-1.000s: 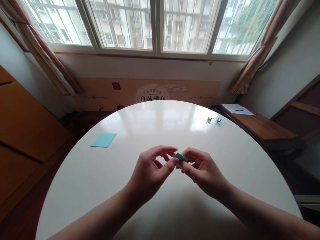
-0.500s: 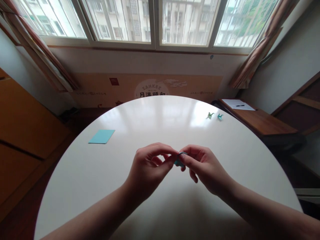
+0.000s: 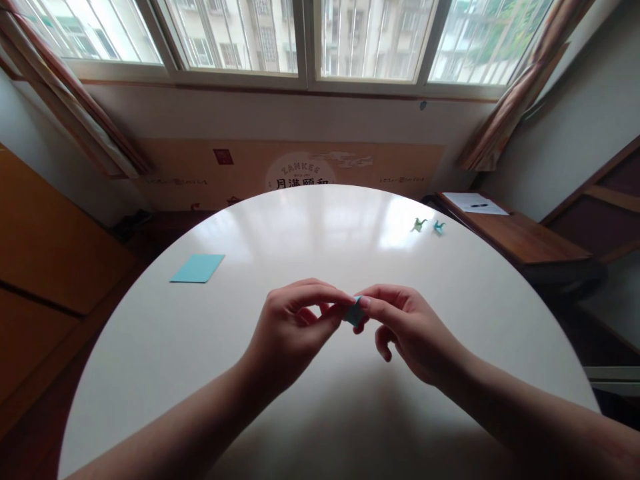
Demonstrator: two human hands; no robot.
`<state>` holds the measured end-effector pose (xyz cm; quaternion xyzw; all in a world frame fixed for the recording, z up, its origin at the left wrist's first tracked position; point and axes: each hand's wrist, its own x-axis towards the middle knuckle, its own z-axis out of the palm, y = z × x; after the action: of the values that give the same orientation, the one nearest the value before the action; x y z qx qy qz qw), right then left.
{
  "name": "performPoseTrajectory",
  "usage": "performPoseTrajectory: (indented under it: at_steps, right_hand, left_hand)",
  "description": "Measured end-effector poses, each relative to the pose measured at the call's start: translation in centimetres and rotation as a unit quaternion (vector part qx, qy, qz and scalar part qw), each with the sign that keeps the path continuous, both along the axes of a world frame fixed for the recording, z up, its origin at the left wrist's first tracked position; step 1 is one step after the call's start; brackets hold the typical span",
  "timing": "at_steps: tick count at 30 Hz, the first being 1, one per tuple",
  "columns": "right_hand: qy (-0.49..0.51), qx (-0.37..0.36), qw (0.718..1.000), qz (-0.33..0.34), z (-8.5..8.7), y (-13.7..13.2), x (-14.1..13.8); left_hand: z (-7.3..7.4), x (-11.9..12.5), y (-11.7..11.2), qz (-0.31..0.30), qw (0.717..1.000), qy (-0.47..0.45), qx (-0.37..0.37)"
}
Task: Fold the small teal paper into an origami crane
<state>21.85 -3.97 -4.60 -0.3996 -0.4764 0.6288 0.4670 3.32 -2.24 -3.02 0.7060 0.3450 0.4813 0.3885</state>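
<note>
- Folded teal paper (image 3: 355,315): small piece, located between the fingertips of both hands, over the middle of the white bench (image 3: 300,250). Its exact fold is partly hidden by the fingers.
- Left hand (image 3: 294,328): thumb and index finger pinch the left side of the paper. The thumb lies on the near side; the index finger reaches along the top. The remaining fingers curl behind and are partly covered.
- Right hand (image 3: 413,327): thumb tip presses on the upper right corner of the paper, with the index finger behind it, so the corner is pinched. One fingertip shows just below the paper; another finger curls downward, apart from it.
- Square teal sheet (image 3: 198,268): lies flat on the left part of the bench, well apart from the left hand.
- Green paper crane (image 3: 418,225) and blue paper crane (image 3: 439,227): stand side by side, not touching, at the far right of the bench.
- Wooden side table (image 3: 545,237): beyond the bench on the right; it carries a white document (image 3: 465,203) with a dark pen (image 3: 479,205) on top.
- Window (image 3: 370,40): far side, above a printed banner (image 3: 400,163).
</note>
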Motion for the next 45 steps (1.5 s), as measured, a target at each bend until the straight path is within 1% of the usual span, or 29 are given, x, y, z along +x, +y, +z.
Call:
performPoseTrajectory:
  at_steps: [3, 9, 11, 14, 18, 21, 25, 28, 31, 35, 45]
  right_hand:
    - [0.003, -0.006, 1.0, 0.008, -0.01, 0.15, 0.14]
    - [-0.004, -0.026, 0.999, 0.024, -0.18, 0.35, 0.16]
    - [0.008, -0.039, 0.999, 0.026, -0.21, 0.39, 0.17]
    - [0.03, -0.062, 0.997, 0.027, -0.29, 0.44, 0.2]
    - [0.029, -0.079, 0.996, 0.02, -0.41, 0.49, 0.3]
    - [0.021, -0.07, 0.997, 0.019, -0.38, 0.47, 0.35]
    - [-0.007, -0.046, 0.999, 0.014, -0.19, 0.41, 0.3]
    - [-0.034, -0.021, 0.999, 0.006, -0.12, 0.43, 0.29]
    - [-0.055, 0.007, 0.998, 0.004, -0.19, 0.45, 0.37]
    - [-0.076, 0.024, 0.997, 0.003, -0.32, 0.48, 0.51]
    - [-0.131, 0.052, 0.99, -0.003, -0.21, 0.44, 0.42]
  left_hand:
    - [0.08, 0.05, 0.1, 0.006, 0.999, 0.005, -0.049]
    - [0.16, 0.08, 0.04, 0.007, 0.997, 0.021, -0.08]
    - [0.1, -0.04, 0.16, 0.012, 0.992, 0.014, -0.121]
    - [0.08, -0.35, 0.53, -0.005, 0.983, -0.005, -0.186]
    - [0.23, -0.65, 0.9, -0.024, 0.974, 0.008, -0.225]
    - [0.35, -0.58, 0.84, -0.027, 0.972, 0.028, -0.234]
    - [0.47, -0.37, 0.67, -0.017, 0.973, 0.039, -0.229]
    - [0.44, -0.27, 0.68, -0.016, 0.971, 0.032, -0.236]
    - [0.3, -0.23, 0.74, -0.016, 0.965, 0.017, -0.261]
    - [0.21, -0.23, 0.75, -0.008, 0.961, 0.014, -0.278]
    - [0.38, -0.37, 0.84, -0.016, 0.969, 0.045, -0.244]
